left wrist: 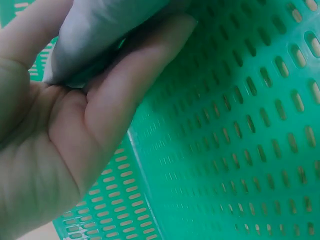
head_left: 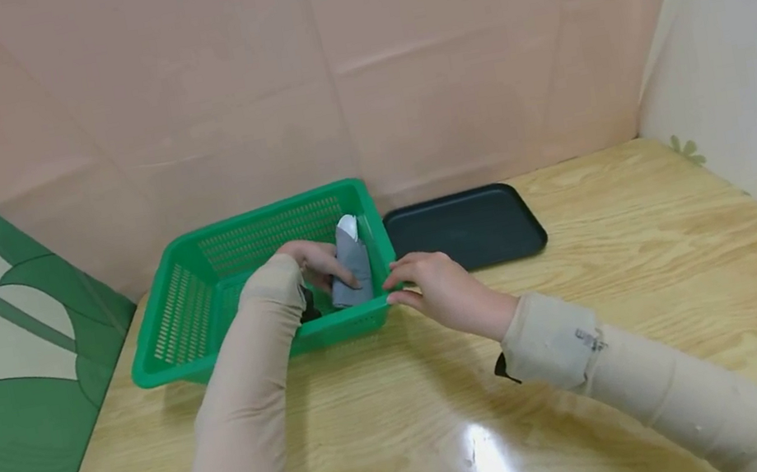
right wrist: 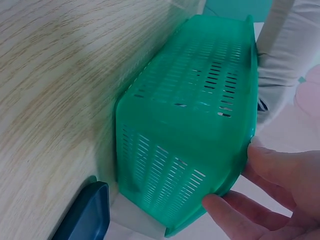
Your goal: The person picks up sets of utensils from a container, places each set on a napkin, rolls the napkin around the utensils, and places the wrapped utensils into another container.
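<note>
Inside the green plastic basket (head_left: 271,204), at its right end, lies a grey roll (head_left: 353,261) with a whitish tip, seemingly of cloth. My left hand (head_left: 323,262) grips this roll, the thumb lying across its near side. Close up in the left wrist view, the grey material (left wrist: 105,30) sits between thumb and fingers beside the slotted basket wall (left wrist: 240,125). My right hand (head_left: 444,292) holds the basket's near right corner, with thumb and fingertips at the rim (right wrist: 252,132). Part of the roll is hidden behind the left hand.
A shallow black tray (head_left: 464,230) lies right of the basket, against the back wall covering. Both stand on a wood-grain table (head_left: 650,241). A small dark object (head_left: 309,304) shows by the left wrist; its kind is unclear. Printed sheets flank the table.
</note>
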`<action>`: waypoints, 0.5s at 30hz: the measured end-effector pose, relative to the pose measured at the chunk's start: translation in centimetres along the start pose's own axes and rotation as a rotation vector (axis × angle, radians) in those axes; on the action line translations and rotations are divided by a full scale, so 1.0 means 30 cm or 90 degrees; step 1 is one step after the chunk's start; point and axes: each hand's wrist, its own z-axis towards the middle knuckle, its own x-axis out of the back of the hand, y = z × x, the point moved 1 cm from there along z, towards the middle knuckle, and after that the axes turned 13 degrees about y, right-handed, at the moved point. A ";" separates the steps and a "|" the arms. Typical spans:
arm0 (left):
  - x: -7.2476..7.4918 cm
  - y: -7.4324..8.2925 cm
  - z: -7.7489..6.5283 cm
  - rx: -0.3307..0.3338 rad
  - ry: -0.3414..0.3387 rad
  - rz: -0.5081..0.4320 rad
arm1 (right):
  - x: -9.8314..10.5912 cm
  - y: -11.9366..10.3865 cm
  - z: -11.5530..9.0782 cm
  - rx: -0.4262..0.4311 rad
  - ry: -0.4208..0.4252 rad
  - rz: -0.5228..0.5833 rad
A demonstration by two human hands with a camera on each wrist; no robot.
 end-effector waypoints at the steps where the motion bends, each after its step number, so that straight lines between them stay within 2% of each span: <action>1: 0.000 -0.001 0.000 0.002 0.000 0.001 | 0.001 -0.001 0.000 -0.001 -0.001 -0.001; 6: -0.002 -0.003 -0.002 0.004 -0.012 -0.003 | 0.005 -0.008 -0.001 -0.007 -0.005 -0.002; 12: -0.013 0.000 -0.007 0.001 -0.048 0.033 | 0.007 -0.010 -0.004 -0.003 -0.001 -0.003; 15: -0.020 0.005 -0.007 0.001 -0.050 0.041 | 0.008 -0.008 -0.006 -0.001 0.003 -0.004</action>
